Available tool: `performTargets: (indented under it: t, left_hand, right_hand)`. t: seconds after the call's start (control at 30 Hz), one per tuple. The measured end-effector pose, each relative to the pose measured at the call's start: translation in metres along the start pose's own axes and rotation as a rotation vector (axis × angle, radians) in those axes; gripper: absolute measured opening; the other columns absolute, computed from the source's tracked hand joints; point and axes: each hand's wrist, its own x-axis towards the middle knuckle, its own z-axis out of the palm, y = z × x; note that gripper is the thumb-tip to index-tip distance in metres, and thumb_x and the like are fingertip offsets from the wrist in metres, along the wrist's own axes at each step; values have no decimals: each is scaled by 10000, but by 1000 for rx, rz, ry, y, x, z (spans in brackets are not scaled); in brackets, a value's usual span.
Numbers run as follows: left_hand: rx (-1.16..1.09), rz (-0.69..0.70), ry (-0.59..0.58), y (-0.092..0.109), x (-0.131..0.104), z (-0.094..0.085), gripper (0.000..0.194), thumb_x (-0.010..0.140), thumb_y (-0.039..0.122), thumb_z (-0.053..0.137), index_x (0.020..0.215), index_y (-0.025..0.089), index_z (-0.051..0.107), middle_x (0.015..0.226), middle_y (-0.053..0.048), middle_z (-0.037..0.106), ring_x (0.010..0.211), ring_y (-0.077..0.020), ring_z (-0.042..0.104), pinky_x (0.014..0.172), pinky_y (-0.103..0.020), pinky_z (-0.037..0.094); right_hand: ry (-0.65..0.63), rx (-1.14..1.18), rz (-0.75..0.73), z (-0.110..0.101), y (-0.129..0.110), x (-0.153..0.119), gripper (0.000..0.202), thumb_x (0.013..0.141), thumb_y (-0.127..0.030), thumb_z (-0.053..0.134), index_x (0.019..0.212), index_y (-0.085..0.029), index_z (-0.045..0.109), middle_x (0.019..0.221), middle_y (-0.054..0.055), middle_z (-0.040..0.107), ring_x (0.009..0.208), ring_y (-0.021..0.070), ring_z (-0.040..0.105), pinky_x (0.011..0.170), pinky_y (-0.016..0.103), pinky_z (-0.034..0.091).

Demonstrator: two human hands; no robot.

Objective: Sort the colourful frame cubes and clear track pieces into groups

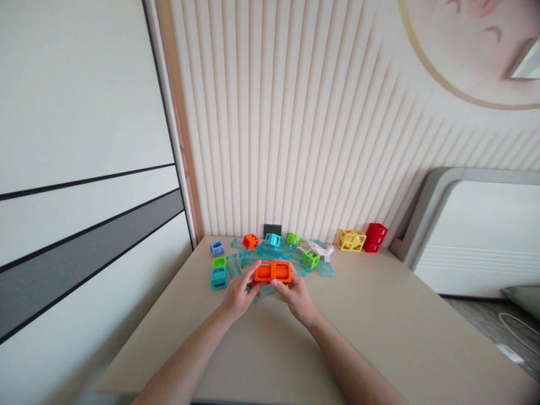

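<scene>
An orange open-frame toy block (273,271), two square cells wide, is held up between my hands over the table. My left hand (242,291) grips its left end with the fingers bent around it. On the right end, my right hand (296,295) has its thumb across the near face. Behind the block lie several clear teal track pieces (270,254), partly hidden by it. A green cube frame (311,258) rests just beyond my right hand. To the left stand a blue cube frame (219,278) and a green one (219,261), touching.
Against the wall are an orange cube (250,242), a light blue cube (273,240) and a dark box (272,229). Yellow frames (351,240) and a red block (375,237) stand at the right rear. A white cabinet (93,253) borders the table (379,326) on the left.
</scene>
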Motion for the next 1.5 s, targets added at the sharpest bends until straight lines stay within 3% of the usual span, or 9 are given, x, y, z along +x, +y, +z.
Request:
performTargets:
  t: [0.1,0.17,0.3,0.37,0.5,0.63,0.8,1.07,1.5]
  left_hand:
    - [11,30,54,3,-1,1,496,925,421,567,1370,222,476,905,-66,756,579,-161,685,632,-303,584]
    - [60,49,162,6,4,-2,459,940,403,539,1358,221,477,1067,-102,729,694,-169,702,704,-323,586]
    - [230,37,328,5,36,-18,344,960,338,484,1279,213,520,1182,-113,660,971,-213,669,809,-347,564]
    - [350,-9,260,-4,60,-28,338,943,314,492,1257,197,529,1192,-116,646,1031,-229,648,877,-375,542]
    - [587,-240,11,-37,104,-39,423,863,254,574,1268,151,509,1298,-153,600,1250,-275,549,1046,-400,428]
    - [622,-336,-68,-67,124,-33,515,774,348,686,1205,113,532,1197,-194,653,1181,-329,598,973,-393,450]
    - [633,-380,-117,-84,124,-18,503,742,311,702,1179,136,525,1091,-131,691,1042,-250,645,872,-306,459]
    - [652,-362,-33,-93,117,-11,165,798,200,623,950,179,561,990,-79,669,959,-221,630,841,-300,451]
    - [652,-259,42,-84,112,-10,288,865,201,578,1138,160,498,1077,-133,627,1014,-271,632,868,-380,491]
  right_hand:
    - [84,-16,-11,1,2,0,347,841,-530,672,970,-219,755,1146,82,623,1038,236,601,969,371,480]
    - [164,-21,-15,0,3,1,335,849,-518,667,976,-221,758,1113,80,637,1030,239,603,975,385,471]
    - [290,-36,1,-4,2,4,344,855,-525,652,972,-221,762,1030,74,654,997,244,611,964,394,470]
    - [318,-45,9,-5,2,5,348,852,-529,652,958,-218,766,1038,78,649,997,246,610,952,385,473]
    - [291,-64,0,-4,0,4,321,856,-514,657,925,-223,774,1040,73,630,978,236,607,935,367,473]
    - [254,-94,-22,-2,-2,2,293,863,-499,659,912,-237,781,1025,66,615,955,226,602,919,347,477]
    - [231,-122,-35,-1,-6,2,260,875,-466,656,911,-242,784,1027,64,609,980,225,594,928,326,470]
    - [132,-149,-53,1,-8,-1,233,885,-421,657,920,-217,765,1093,71,583,1035,212,572,971,315,445]
    - [113,-182,-63,2,-10,-3,194,891,-380,658,939,-231,773,1106,68,587,1053,214,575,986,323,441]
